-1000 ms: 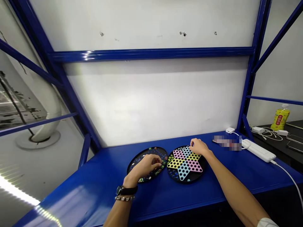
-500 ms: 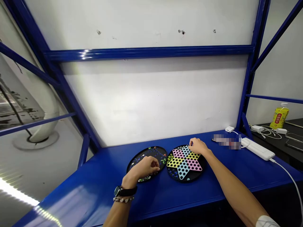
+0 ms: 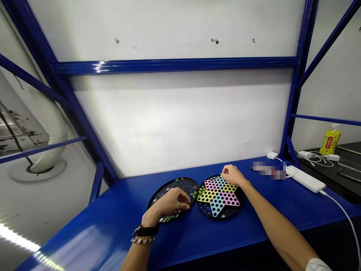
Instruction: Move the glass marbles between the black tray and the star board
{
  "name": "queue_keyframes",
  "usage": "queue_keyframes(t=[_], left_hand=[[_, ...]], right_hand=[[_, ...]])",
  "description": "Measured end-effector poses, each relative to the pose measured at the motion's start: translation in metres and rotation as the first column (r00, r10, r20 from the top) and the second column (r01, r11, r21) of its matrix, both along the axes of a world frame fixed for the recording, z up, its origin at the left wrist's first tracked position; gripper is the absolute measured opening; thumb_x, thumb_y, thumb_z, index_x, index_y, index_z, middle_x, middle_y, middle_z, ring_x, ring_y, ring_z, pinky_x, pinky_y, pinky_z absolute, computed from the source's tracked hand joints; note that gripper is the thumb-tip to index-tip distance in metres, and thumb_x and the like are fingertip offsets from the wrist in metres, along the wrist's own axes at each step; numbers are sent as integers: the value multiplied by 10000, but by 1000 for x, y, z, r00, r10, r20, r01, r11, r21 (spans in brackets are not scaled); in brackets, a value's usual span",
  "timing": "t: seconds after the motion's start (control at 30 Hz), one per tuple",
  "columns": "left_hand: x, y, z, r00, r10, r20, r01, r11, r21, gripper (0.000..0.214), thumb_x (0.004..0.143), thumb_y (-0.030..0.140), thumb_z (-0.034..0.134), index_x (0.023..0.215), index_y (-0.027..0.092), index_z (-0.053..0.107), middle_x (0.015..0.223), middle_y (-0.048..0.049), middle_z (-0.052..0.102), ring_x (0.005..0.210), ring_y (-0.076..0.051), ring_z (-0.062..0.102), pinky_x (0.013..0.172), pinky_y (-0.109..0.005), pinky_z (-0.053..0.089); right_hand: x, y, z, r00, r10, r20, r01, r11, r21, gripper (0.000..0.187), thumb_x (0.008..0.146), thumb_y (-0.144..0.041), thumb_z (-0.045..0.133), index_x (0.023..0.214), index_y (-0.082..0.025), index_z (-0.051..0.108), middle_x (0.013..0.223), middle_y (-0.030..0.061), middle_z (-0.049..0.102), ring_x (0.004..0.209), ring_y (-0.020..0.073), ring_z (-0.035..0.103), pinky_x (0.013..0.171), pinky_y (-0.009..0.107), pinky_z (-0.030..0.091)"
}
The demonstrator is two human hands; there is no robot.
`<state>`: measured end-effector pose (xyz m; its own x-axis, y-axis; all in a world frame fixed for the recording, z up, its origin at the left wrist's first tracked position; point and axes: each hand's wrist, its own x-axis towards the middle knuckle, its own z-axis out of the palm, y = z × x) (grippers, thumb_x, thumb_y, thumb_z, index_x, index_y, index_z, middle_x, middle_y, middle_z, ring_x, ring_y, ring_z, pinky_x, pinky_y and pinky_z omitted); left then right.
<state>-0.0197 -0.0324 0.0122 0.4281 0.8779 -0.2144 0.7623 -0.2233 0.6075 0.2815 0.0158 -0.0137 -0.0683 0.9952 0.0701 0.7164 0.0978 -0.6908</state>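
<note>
My left hand [image 3: 173,200], with a watch and a bracelet on its wrist, is over the near right part of a round black tray [image 3: 153,199] that holds glass marbles. Its fingers are curled towards the thumb, and a reddish marble [image 3: 185,202] shows between them. To the right is a round black Chinese checkers board [image 3: 229,213] with a pink, yellow and blue star full of holes. My right hand [image 3: 232,175] is at the board's far edge by a blue star point, fingertips pinched together; what they hold is hidden. Green and dark blue marbles [image 3: 205,208] lie at the board's left side.
The trays rest on a blue shelf [image 3: 121,218] against a white wall panel. A blurred-out object [image 3: 269,170] and a white power strip [image 3: 306,178] with a cable lie to the right. Beyond are chargers, phones and a yellow drink bottle [image 3: 329,141].
The view has shifted slightly. My left hand stays low over the left tray, its fingertips a little closer together. My right hand remains at the board's far edge, slightly turned.
</note>
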Motion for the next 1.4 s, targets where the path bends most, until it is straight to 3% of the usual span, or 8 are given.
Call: queue_keyframes(t=[0.17,0.33,0.47,0.63,0.73,0.9,1.07,1.4], left_hand=[[19,-12,23,982,90,165,-132,954,269,344,761,493,640,900,205,767,805,-35,752,728,-203,671,660,-274,513],[65,-25,16,946,-4,324,-178,830,528,273,858,416,573,961,220,733,847,-35,718,738,-176,639,690,-275,501],[87,-25,-4,987,-35,157,-61,820,569,230,878,273,525,1067,240,650,922,-38,695,814,-199,630,741,-306,481],[86,-24,-7,998,35,58,-62,823,565,151,873,325,574,982,227,609,908,-45,653,852,-222,603,764,-334,480],[75,-27,5,993,-63,102,-11,803,596,248,882,387,591,1085,246,609,1084,-56,653,1009,-235,595,900,-358,480],[42,-18,15,987,11,161,-104,807,581,334,888,471,566,1131,249,621,1160,-61,654,1074,-247,603,953,-362,483],[14,-1,7,982,140,125,-184,851,492,361,873,520,535,1061,235,651,1127,-61,680,1042,-254,617,919,-366,495],[10,2,6,988,125,89,-152,896,418,467,854,617,506,1010,217,689,1053,-70,715,828,-222,656,747,-320,525]], right_hand=[[-37,-16,9,803,171,-571,-330,925,-186,530,944,-621,412,782,-160,619,671,3,573,427,61,360,424,205,248],[-77,-37,7,364,28,-931,-783,550,-290,737,905,-772,129,746,-188,549,572,-1,562,328,75,303,348,202,186],[-86,-36,-5,289,-221,-932,-718,594,-364,578,947,-655,223,634,-207,412,439,-57,417,296,62,219,330,181,154],[-87,-28,-12,326,-215,-921,-636,670,-382,420,964,-463,354,644,-199,416,466,-70,414,307,39,158,326,177,108],[-77,-26,-6,410,-128,-903,-503,794,-341,432,967,-502,378,649,-211,387,469,-87,365,335,39,151,348,179,147],[-24,-14,10,867,185,-462,-196,980,24,576,923,-601,438,526,-216,276,455,-69,240,425,58,196,428,224,193],[24,-8,18,932,359,51,-346,923,-170,593,806,-571,613,458,-198,311,442,-58,284,451,69,238,462,243,202],[35,-16,26,874,453,176,-346,834,-429,277,721,-343,701,511,-180,623,559,11,628,574,138,581,558,244,383]])
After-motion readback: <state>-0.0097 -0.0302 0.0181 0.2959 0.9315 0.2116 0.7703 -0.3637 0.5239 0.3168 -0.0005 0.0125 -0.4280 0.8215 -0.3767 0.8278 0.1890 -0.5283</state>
